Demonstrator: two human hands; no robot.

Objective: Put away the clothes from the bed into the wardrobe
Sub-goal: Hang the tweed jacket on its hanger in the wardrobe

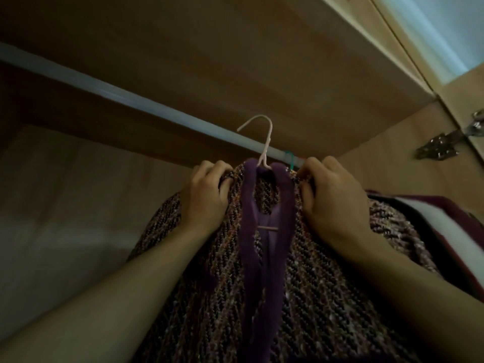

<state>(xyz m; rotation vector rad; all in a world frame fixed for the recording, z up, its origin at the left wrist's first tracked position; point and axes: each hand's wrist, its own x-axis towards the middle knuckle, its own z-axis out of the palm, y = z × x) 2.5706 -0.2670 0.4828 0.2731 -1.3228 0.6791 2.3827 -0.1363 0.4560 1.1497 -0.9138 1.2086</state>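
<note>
Below rail (104, 91), cardigan (314, 297) shoulders in left hand (204, 195), right hand (332, 197)

We look through one wide-angle camera worn on the head, close inside the wardrobe (262, 61), facing forward and upward. Our forearms enter from the bottom corners; the left hand (207, 197) and right hand (337, 200), gripping the cardigan (314, 297), sit mid-frame, the rail (131, 98) just above them.

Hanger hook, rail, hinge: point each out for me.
hook (267, 141): head view, on its white stem.
rail (104, 91): head view, middle of the pale bar.
hinge (437, 146): head view, on the metal plate at right.
</note>
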